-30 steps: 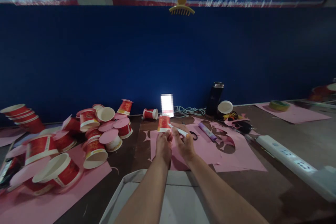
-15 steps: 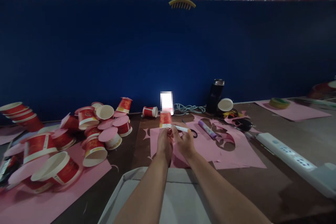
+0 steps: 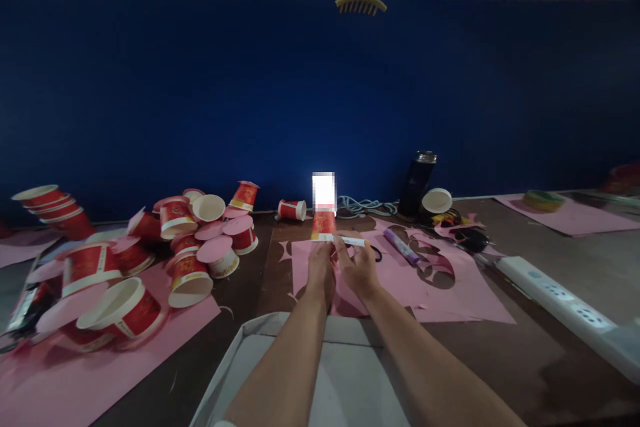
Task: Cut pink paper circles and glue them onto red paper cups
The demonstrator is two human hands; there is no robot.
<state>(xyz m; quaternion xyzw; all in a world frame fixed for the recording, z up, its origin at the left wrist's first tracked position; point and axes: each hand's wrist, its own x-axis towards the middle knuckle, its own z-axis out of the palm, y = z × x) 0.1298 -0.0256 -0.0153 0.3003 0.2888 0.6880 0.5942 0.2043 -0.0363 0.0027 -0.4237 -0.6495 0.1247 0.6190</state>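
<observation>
Both my hands are together in the middle, above pink paper [image 3: 395, 293]. My left hand [image 3: 321, 268] is closed at the near end of a red paper cup [image 3: 324, 224], which lies on its side with its white rim toward me. Beside it, my right hand [image 3: 358, 268] is closed round a white pen-like stick [image 3: 352, 241] with an orange end. The stick points left to the cup's rim. Fingers hide where they meet. A black scissors-like loop [image 3: 378, 254] shows just right of my right hand. A bright pixelated patch covers the area behind the cup.
Several red paper cups [image 3: 190, 280] with pink discs crowd the left, near a cup stack [image 3: 55, 208]. Right are a purple glue stick [image 3: 401, 245], a black flask [image 3: 418, 183], a white-bottomed cup [image 3: 437, 200], tape [image 3: 544, 201] and a power strip [image 3: 555, 300]. A grey-white box [image 3: 350, 373] sits below my forearms.
The camera view has turned slightly left, so the scene sits further right in the picture. My hands keep nearly the same hold on the cup and stick.
</observation>
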